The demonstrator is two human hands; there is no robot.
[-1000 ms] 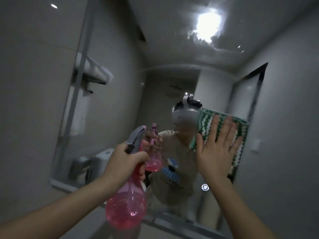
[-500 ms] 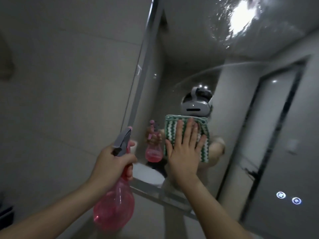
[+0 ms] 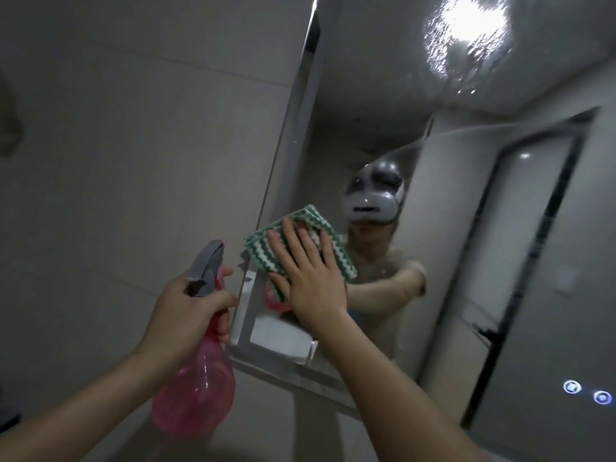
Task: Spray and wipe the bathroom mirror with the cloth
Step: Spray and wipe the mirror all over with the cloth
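The bathroom mirror [image 3: 450, 228] fills the right half of the view, with wet streaks near its top. My right hand [image 3: 308, 276] lies flat, fingers straight, and presses a green-and-white zigzag cloth [image 3: 333, 258] against the glass close to the mirror's lower left corner. My left hand [image 3: 186, 315] grips the neck of a pink spray bottle [image 3: 196, 395] with a grey trigger head [image 3: 205, 268], held upright just left of the mirror's edge, away from the glass.
A grey tiled wall [image 3: 133, 145] lies left of the mirror's metal frame [image 3: 286, 135]. Two small lit touch buttons [image 3: 586, 391] glow at the mirror's lower right. The mirror reflects a door frame, a ceiling light and the person.
My right hand has slid the cloth leftward across the glass to the mirror's left edge. The view has swung left and tilted. The bottle stays in my left hand.
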